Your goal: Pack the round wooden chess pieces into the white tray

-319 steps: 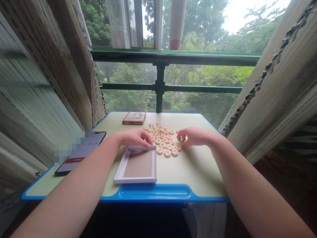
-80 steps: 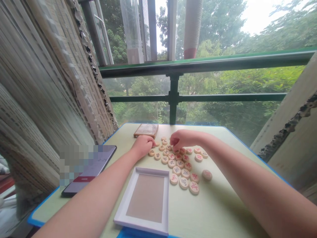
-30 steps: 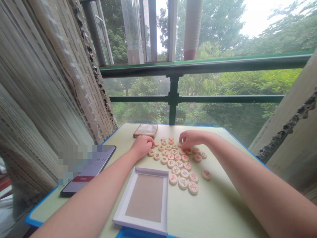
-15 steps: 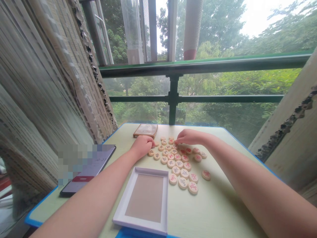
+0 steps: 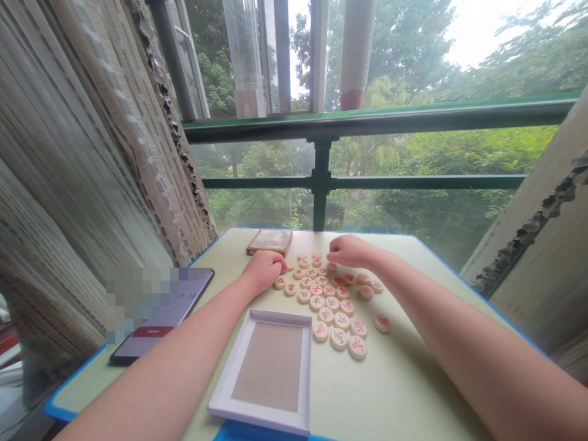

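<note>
Fingers [image 5: 334,245] of your right hand [image 5: 351,251] curl at a xiangqi piece [image 5: 331,267]; your left hand [image 5: 265,269] is bunched beside another; whether either grips, I cannot tell. More red- and dark-marked pieces [image 5: 332,304] spread toward you across the tabletop [image 5: 390,386], right of the shallow white box [image 5: 266,367].

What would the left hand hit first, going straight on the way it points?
Likely the pale disc right by the fingers of the left hand; they may already touch, as depth is unclear. Past it, roughly in line, lies a dark-marked disc.
</note>
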A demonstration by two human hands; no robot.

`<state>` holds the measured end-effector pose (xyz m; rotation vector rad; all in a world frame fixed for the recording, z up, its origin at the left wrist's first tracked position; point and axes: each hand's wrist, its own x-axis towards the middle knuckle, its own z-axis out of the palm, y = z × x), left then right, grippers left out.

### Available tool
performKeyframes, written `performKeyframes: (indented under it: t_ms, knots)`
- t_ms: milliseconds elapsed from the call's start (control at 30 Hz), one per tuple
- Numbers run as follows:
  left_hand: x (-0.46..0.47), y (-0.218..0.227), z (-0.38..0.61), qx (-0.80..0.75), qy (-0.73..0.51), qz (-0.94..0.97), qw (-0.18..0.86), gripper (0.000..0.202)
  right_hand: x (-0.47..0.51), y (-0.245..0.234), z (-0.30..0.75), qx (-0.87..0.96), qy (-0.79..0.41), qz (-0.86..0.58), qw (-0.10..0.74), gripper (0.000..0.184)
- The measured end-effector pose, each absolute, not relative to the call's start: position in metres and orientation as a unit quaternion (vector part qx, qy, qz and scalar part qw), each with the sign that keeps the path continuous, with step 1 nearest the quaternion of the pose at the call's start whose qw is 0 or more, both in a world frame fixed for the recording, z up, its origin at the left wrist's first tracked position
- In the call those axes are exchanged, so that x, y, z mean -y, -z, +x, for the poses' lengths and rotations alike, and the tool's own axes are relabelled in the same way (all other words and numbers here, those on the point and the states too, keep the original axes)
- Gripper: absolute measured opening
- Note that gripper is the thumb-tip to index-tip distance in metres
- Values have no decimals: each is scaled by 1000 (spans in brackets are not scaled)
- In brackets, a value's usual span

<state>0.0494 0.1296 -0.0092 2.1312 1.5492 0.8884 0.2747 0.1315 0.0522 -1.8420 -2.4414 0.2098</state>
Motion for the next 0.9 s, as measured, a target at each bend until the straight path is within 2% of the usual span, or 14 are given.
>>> performKeyframes:
  t_ms: [133,300,600,900]
  knots:
    - [-132,11,49,-544,-320,753,187,26,-135,-36,266,824,-28,-551,129,31]
    - [-132,11,49,-538,-319,759,178,27,-141,-18,264,854,20,-511,98,35]
    - [-128,9,50,-540,-322,757,176,27,-143,-22,268,847,3,-524,92,32]
    - [-129,10,50,-542,-318,758,173,26,-144,-18,266,808,-41,-571,137,31]
